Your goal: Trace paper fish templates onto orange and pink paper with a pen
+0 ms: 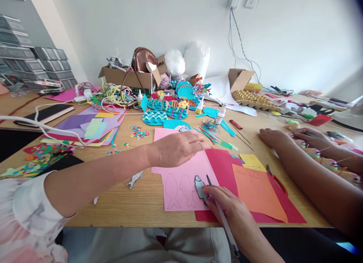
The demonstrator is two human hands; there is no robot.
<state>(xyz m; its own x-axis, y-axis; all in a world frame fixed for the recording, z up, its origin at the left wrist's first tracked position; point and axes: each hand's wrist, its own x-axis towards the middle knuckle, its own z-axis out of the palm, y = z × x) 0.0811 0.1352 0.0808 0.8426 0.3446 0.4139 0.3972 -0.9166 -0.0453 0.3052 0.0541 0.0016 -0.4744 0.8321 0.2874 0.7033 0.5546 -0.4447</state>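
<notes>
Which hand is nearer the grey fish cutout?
Right. The right hand touches the lower part of the grey fish cutout; the left hand is farther off, over the pink paper.

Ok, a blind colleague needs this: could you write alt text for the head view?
A person's right hand holds a pen and touches a grey fish cutout on pink paper beside two drawn fish outlines, with the left hand over the sheet's farther part. Orange paper and scissors lie to the right, nearer another person's arms.
</notes>
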